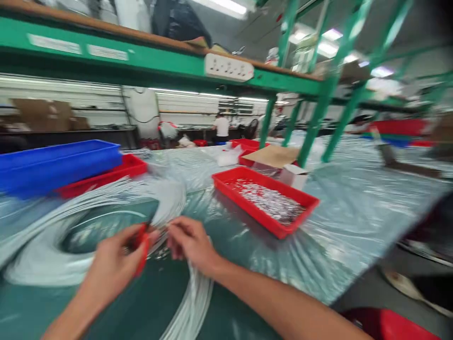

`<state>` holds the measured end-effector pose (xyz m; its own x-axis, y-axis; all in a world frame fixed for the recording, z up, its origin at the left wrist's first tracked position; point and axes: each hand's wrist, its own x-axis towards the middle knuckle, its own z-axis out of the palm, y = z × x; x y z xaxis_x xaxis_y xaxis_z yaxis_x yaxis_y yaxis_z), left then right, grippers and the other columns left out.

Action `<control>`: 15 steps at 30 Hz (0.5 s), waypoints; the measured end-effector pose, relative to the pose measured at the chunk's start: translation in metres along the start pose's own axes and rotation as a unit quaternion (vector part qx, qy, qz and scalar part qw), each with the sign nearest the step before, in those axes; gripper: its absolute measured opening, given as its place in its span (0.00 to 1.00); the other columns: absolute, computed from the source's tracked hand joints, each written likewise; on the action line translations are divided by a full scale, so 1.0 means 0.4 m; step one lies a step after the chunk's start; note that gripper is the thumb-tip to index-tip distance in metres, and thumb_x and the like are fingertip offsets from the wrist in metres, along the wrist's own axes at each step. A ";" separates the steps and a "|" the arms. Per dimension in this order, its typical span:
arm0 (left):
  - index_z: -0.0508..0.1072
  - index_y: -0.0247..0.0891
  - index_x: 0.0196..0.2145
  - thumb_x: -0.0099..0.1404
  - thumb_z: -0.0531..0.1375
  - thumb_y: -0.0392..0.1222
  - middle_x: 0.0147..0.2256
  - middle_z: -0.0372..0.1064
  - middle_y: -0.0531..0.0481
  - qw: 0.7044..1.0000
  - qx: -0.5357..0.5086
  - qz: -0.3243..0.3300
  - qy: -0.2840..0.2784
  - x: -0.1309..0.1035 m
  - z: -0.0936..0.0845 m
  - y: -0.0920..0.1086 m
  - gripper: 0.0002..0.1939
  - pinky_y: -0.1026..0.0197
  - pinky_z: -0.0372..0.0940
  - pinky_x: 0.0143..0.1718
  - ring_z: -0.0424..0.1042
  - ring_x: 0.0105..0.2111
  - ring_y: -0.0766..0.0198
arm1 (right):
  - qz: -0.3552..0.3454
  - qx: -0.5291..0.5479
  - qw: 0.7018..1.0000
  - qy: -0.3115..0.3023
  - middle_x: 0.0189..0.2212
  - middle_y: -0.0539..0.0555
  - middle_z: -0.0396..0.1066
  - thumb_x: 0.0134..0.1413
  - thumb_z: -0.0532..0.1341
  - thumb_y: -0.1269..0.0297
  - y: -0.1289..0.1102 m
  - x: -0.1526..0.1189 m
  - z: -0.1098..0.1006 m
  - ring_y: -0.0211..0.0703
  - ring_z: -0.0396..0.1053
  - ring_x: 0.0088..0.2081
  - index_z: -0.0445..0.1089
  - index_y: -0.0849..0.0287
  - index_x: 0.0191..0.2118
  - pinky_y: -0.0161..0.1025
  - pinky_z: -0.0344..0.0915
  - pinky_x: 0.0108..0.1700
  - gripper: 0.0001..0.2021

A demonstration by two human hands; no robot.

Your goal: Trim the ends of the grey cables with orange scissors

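My left hand (122, 252) is closed round the orange handles of a pair of scissors (144, 255), whose dark blades point up and away. Close beside the blades, my right hand (189, 243) pinches the end of a white cable bundle (193, 307) that hangs down toward the table's near edge. The fingertips are blurred, so the exact grip on the strands is hard to make out. A large coil of white cables (46, 264) lies under and to the left of my left hand. Small bits lie on the green table between the hands.
A red tray (244, 208) of small silvery pieces sits right of centre. At left, a blue bin (60, 163) rests over a red tray (138, 165). A green shelf beam with a power strip (229, 67) crosses above. Green posts (318, 123) stand behind. A person (222, 127) is far back.
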<state>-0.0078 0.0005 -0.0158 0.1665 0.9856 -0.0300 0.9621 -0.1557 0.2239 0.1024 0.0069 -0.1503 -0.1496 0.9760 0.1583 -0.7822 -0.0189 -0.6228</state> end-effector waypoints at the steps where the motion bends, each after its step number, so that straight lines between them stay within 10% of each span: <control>1: 0.67 0.37 0.24 0.58 0.56 0.59 0.20 0.58 0.53 1.000 0.016 -0.003 -0.024 0.002 -0.010 -0.001 0.21 0.65 0.53 0.24 0.57 0.23 0.65 | 0.001 0.018 1.000 0.008 0.19 0.45 0.63 0.54 0.61 0.50 -0.005 0.001 -0.003 0.31 0.59 0.15 0.67 0.60 0.34 0.28 0.53 0.15 0.16; 15: 0.56 0.38 0.22 0.62 0.58 0.52 0.22 0.44 0.57 0.988 -0.001 -0.001 -0.155 0.007 -0.007 -0.007 0.20 0.63 0.42 0.24 0.44 0.24 0.69 | 0.005 0.011 1.000 -0.013 0.17 0.41 0.50 0.55 0.61 0.50 -0.025 -0.009 -0.006 0.28 0.50 0.15 0.65 0.59 0.31 0.30 0.50 0.18 0.16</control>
<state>-0.0108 0.0039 -0.0137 0.2225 0.9182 -0.3278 0.9624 -0.1530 0.2246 0.1124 0.0040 -0.1466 -0.1724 0.9700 0.1716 -0.7940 -0.0337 -0.6069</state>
